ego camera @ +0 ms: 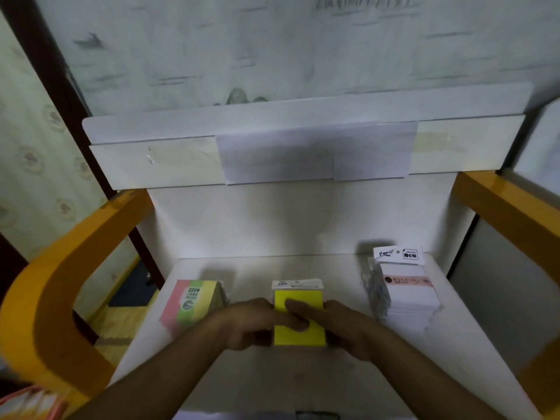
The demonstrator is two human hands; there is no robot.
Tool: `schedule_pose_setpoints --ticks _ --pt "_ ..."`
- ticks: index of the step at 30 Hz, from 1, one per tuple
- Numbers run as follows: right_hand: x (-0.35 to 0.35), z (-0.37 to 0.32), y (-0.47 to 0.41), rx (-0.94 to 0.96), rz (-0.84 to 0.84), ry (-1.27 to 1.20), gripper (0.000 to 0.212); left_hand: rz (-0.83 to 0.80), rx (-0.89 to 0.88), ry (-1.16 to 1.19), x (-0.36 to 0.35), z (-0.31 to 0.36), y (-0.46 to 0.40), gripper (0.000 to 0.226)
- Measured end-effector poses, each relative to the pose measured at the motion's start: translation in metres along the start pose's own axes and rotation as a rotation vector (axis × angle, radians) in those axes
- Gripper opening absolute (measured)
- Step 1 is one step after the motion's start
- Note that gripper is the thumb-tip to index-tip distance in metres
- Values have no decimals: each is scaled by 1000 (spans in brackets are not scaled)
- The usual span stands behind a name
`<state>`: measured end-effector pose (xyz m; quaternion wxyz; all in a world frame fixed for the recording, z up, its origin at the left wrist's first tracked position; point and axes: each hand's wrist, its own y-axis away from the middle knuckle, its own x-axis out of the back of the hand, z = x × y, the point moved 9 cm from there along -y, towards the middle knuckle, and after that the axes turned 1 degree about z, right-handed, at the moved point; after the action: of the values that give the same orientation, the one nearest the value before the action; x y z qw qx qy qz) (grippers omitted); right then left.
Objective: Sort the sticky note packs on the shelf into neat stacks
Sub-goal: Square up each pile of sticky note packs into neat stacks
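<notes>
Shelf (303, 374): three stacks formed. Multicolour stack (194, 301) left, white stack (406, 294) right, both apparently settled. Yellow stack (298, 316) centre, gripped by left hand (257, 324) and right hand (342, 324); final squaring apparently remains.

The yellow stack (299, 331) sits in the middle of the white shelf (303, 268), held from both sides in the grip of the left hand (251, 324) and right hand (342, 325); fingers lie across its bright top sheet, and a white header card shows at its far edge. Left of the grip, just beside the left hand, the striped stack (194, 301) lies turned slightly askew, banded pink, green and pale yellow, its label reading 2209. Right of the grip and clear of the right hand, the white stack (404, 291) stands taller, its layers a little uneven, with a pinkish band across the top and a white printed hang tag at its far end.
</notes>
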<state>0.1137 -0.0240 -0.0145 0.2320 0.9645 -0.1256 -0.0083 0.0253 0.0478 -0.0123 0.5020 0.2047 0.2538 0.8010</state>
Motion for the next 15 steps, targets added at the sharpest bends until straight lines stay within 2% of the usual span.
schedule_pose_setpoints --ticks 1,4,6,9,11,15 --pt "1 0 -2 -28 31 -23 54 32 28 -9 4 0 -1 35" --pt "4 -2 -4 -110 99 -69 59 114 79 -19 12 -1 -4 57" --pt "6 -3 -3 -130 102 -100 59 126 88 2 12 0 -3 54" --pt "10 0 -1 -138 97 -119 46 132 97 14 12 -3 0 59" --pt "13 3 -1 -122 108 -142 45 129 77 36 11 -3 2 56" --pt "5 4 -2 -109 107 -277 46 150 -2 272 6 -4 2 53"
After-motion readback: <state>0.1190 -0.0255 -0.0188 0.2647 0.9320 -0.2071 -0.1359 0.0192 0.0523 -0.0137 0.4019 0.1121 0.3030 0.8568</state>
